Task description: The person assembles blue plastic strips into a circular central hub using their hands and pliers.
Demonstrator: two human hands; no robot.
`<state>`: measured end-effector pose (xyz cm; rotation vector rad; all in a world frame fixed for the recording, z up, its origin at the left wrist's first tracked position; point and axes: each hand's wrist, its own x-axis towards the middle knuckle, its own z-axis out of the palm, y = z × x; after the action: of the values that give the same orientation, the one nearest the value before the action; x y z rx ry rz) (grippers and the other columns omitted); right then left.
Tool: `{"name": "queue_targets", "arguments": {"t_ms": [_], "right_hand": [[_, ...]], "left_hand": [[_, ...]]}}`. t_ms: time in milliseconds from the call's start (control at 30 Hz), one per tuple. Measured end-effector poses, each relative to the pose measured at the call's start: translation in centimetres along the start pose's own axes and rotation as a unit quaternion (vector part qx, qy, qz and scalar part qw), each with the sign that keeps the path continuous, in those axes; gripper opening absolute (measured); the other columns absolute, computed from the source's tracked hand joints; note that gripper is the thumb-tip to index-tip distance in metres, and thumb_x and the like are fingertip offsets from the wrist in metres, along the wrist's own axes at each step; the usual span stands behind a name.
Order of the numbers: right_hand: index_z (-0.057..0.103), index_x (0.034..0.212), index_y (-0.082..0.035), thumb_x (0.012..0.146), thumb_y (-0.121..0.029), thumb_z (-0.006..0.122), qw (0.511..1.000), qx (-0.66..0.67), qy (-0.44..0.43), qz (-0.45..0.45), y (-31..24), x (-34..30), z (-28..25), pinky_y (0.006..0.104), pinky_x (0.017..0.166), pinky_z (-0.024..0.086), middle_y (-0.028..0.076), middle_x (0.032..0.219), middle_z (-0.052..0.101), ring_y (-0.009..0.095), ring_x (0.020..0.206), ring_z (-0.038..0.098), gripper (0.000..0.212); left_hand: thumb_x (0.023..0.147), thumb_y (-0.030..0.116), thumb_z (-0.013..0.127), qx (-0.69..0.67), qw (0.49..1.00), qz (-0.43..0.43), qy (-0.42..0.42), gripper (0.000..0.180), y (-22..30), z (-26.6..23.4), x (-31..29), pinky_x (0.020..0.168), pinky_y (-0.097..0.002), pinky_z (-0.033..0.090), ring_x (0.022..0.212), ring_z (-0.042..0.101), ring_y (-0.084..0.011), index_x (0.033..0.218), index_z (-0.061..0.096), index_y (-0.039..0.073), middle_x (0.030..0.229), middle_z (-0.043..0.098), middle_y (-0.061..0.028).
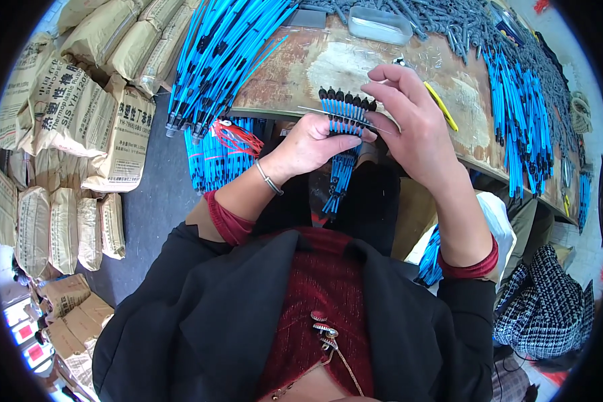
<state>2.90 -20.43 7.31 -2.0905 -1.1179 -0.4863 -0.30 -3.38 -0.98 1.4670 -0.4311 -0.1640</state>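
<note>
My left hand is closed around a fanned row of thin blue sticks with black tips. The sticks stand side by side with their tips up, and their lower ends hang together below my fist. A thin pale wire runs across the row and sticks out to the left of it. At the right end of the row is my right hand, fingers curved and apart from the thumb. Its thumb lies close to the last sticks; whether it touches them is hard to see.
Behind my hands is a worn wooden table with a yellow tool, a clear plastic tray and heaped grey parts. Blue stick bundles lie at the left and right. Paper sacks stand at far left.
</note>
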Motion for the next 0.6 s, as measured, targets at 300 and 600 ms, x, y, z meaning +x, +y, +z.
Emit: {"name": "queue_targets", "arguments": {"t_ms": [300,600], "right_hand": [[0.059,0.092,0.001,0.067,0.009,0.065,1.000,0.022,0.009,0.007,0.23,-0.49,0.17,0.0300,0.066,0.047,0.010,0.096,0.054,0.021,0.077,0.056,0.027],[0.059,0.091,0.001,0.071,0.008,0.062,0.981,0.158,-0.030,0.108,0.30,-0.78,-0.31,0.0256,0.065,0.045,0.008,0.096,0.054,0.015,0.078,0.054,0.022]], "left_hand": [[0.083,0.003,0.057,-0.035,0.999,-0.027,-0.006,0.017,0.08,-0.06,0.02,0.080,-0.0252,0.047,0.087,0.059,-0.0099,0.098,0.067,0.003,0.093,0.066,-0.0027],[0.083,0.002,0.058,-0.049,0.999,-0.008,-0.015,0.017,-0.11,-0.12,-0.56,0.081,-0.0259,0.047,0.088,0.059,-0.0104,0.098,0.067,0.003,0.095,0.066,-0.0034]]}}
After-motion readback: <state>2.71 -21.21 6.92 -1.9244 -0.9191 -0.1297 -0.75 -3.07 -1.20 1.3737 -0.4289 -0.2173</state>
